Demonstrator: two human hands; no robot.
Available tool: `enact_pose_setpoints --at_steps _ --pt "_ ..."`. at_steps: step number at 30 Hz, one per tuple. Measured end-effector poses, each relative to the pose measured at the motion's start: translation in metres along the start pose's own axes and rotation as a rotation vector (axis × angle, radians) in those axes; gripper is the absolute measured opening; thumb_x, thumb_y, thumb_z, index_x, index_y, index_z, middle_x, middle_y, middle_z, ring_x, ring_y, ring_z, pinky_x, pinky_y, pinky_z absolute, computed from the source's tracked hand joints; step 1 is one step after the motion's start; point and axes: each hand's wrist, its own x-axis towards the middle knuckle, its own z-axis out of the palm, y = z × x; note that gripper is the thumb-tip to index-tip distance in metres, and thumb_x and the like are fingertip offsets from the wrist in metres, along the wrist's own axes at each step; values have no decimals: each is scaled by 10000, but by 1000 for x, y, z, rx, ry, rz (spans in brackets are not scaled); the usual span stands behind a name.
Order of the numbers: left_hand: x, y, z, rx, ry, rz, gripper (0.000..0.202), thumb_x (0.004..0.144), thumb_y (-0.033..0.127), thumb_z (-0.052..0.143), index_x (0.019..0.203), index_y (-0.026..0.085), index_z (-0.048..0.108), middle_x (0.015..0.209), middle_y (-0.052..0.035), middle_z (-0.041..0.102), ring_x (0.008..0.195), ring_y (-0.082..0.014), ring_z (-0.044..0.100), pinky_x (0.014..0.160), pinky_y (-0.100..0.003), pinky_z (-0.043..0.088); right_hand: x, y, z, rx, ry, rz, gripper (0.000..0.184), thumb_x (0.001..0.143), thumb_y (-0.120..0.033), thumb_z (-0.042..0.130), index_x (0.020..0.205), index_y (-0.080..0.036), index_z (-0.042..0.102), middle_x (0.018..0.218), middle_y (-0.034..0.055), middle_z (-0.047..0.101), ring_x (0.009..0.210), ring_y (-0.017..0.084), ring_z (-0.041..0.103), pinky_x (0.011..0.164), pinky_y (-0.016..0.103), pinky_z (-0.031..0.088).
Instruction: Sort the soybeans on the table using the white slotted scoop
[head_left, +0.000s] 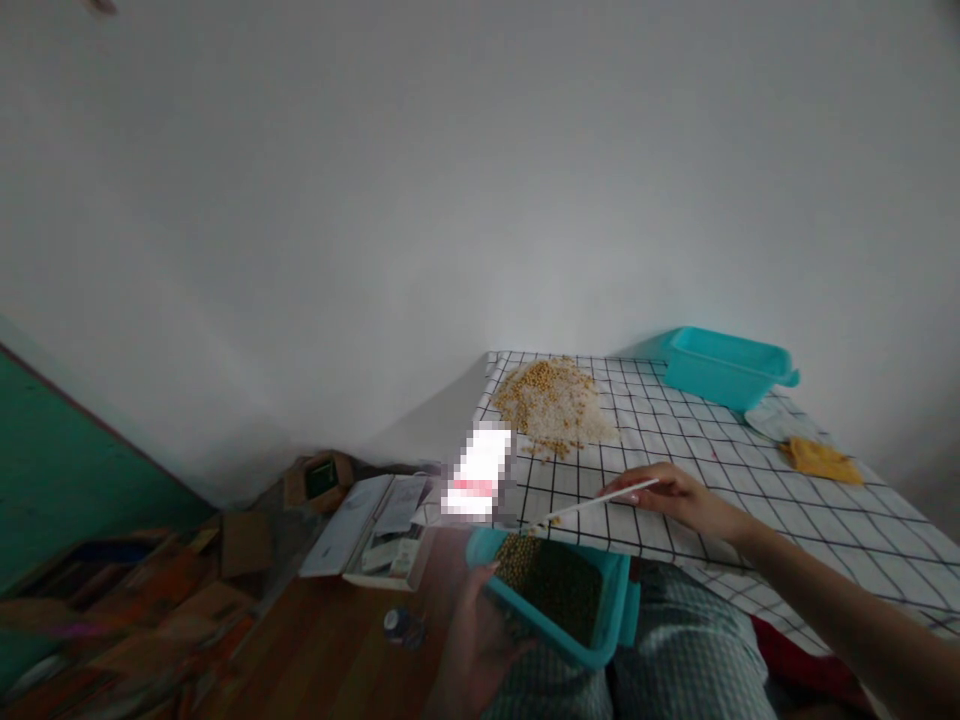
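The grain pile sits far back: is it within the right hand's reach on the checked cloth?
Probably yes: the right hand, holding a white strip, rests on the cloth near the pile, with only bare cloth between them.

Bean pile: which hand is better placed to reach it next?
Likely right: the right hand is on the table holding the white strip, nearer the bean pile; the left hand grips the teal tub of beans.
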Motion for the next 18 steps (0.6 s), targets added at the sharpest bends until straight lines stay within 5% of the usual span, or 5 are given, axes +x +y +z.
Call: enact_pose_setpoints --at_steps 4,13,18 --pt "2 -5 2 56 17 48 663 777 413 605 1354 122 457 948 -133 742 840 -315 674 741 -444 498 -15 2 -6 -13 79 10 250 871 -404 610 1045 -275 734 1066 47 726 985 237 662 857 370 549" --pt "-1 -8 4 113 8 83 606 758 457 638 1251 126 517 904 -98 735 755 -258 655 677 -380 483 -2 29 -22 -75 625 13 303 875 -461 585 1012 -228 721 936 43 744 861 241 669 758 359 537" --pt "-2 -9 5 100 22 83 586 763 428 643 1248 122 523 863 -86 736 700 -234 649 649 -367 484 -1 39 -19 -151 638 20 308 891 -447 564 1012 -202 706 888 43 731 788 229 655 679 332 518"
